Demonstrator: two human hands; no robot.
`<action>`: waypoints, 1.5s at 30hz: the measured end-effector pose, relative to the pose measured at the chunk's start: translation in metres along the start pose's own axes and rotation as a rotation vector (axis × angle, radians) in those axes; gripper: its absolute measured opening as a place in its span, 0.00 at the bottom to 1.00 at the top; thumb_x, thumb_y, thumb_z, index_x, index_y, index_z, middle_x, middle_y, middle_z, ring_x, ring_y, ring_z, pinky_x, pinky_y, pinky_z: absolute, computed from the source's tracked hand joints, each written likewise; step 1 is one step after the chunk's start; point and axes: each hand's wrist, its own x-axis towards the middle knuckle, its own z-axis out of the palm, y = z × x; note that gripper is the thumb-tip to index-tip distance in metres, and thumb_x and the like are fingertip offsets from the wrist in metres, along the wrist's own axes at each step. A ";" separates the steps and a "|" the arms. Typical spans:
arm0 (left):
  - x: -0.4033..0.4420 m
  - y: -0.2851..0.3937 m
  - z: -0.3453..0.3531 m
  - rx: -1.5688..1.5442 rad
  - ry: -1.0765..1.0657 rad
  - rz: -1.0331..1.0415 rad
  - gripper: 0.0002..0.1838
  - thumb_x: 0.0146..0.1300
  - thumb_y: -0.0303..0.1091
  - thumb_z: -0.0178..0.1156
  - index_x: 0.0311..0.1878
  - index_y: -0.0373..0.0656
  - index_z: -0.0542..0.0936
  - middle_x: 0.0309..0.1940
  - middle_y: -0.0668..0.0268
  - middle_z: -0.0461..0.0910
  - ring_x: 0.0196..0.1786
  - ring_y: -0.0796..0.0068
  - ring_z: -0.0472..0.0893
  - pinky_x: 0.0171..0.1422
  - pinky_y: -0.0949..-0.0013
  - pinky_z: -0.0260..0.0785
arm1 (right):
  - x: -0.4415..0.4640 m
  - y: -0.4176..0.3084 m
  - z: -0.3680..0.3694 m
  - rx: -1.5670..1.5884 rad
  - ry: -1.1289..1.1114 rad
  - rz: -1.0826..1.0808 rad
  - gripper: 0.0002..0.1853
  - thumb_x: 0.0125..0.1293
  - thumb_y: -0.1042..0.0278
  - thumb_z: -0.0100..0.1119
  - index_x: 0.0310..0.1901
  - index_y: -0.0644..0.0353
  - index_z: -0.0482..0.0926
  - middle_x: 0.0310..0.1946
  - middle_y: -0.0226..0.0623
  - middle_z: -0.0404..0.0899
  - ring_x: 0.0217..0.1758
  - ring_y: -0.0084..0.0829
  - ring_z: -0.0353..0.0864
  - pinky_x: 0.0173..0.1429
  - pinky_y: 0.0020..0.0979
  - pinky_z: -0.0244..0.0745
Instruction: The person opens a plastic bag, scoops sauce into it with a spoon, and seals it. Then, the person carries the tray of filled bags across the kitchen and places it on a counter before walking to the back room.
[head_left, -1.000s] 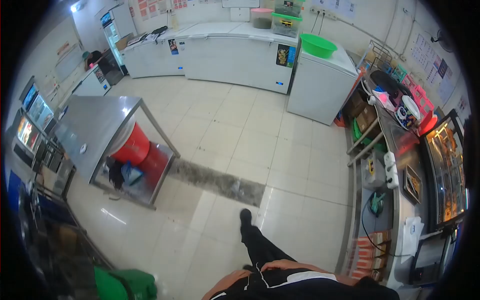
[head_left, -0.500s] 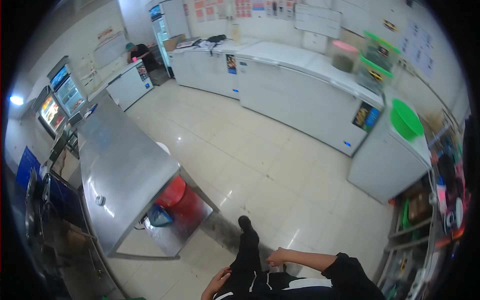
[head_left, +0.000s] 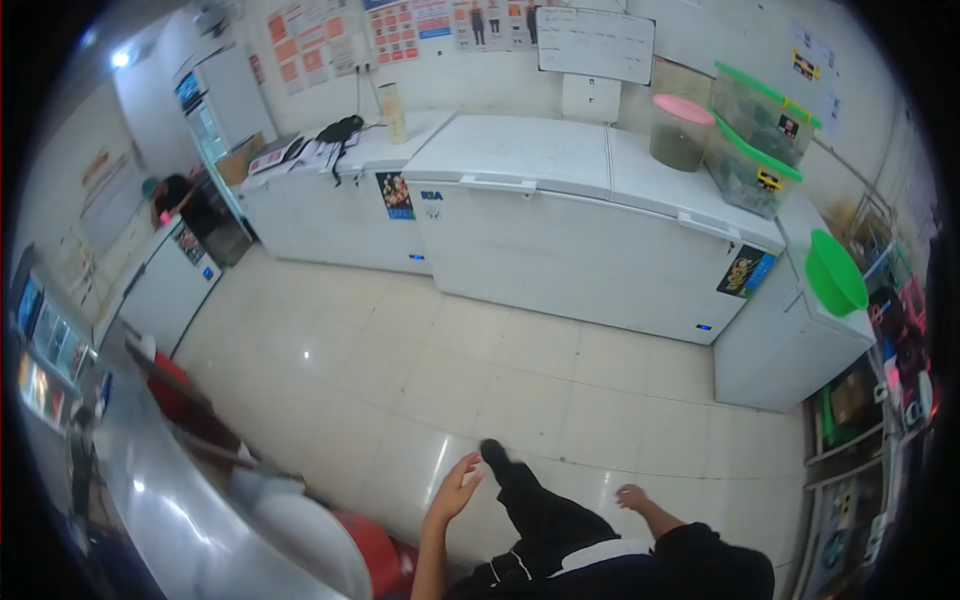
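Observation:
My left hand [head_left: 457,487] hangs in front of me over the tiled floor, its fingers apart and nothing in it. My right hand [head_left: 634,497] swings at my right side, fingers loosely bent and apart, with no object visible in it. Between them my black-trousered leg [head_left: 540,505] steps forward. Nearest to the left hand are a red container [head_left: 372,548] and a large pale round lid or basin [head_left: 320,545], beside the steel table [head_left: 165,490]. Neither hand touches anything.
A long white chest freezer [head_left: 570,245] stands ahead, bearing a pink-lidded tub [head_left: 680,135] and green-lidded boxes [head_left: 750,165]. A green basin [head_left: 835,272] sits on another freezer at right, near a cluttered shelf [head_left: 850,445]. A person [head_left: 178,197] bends over far left.
I have moved forward past the steel table and closer to the freezers. My left hand has lifted forward from my thigh; my right hand has swung back and loosened.

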 end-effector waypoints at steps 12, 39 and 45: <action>0.017 -0.272 -0.221 -0.145 0.483 -1.110 0.26 0.63 0.42 0.49 0.59 0.35 0.65 0.54 0.52 0.69 0.57 0.61 0.68 0.62 0.63 0.59 | 0.540 -0.521 0.127 -1.152 -0.359 -0.551 0.11 0.49 0.63 0.54 0.28 0.61 0.80 0.33 0.46 0.79 0.39 0.43 0.78 0.42 0.43 0.73; 0.502 -0.601 -1.159 -0.384 1.154 -0.685 0.16 0.62 0.34 0.48 0.51 0.37 0.71 0.36 0.60 0.76 0.36 0.73 0.75 0.42 0.70 0.69 | 1.142 -1.268 0.520 -1.215 -0.672 -0.545 0.12 0.56 0.61 0.49 0.33 0.61 0.76 0.28 0.40 0.79 0.32 0.36 0.78 0.38 0.37 0.71; 0.534 -0.624 -1.225 -0.458 0.890 -1.188 0.19 0.61 0.37 0.49 0.52 0.34 0.70 0.39 0.55 0.76 0.44 0.69 0.76 0.46 0.66 0.70 | 1.283 -1.706 0.737 -0.409 -0.423 -0.855 0.14 0.63 0.59 0.45 0.34 0.60 0.75 0.24 0.36 0.77 0.30 0.35 0.76 0.39 0.35 0.70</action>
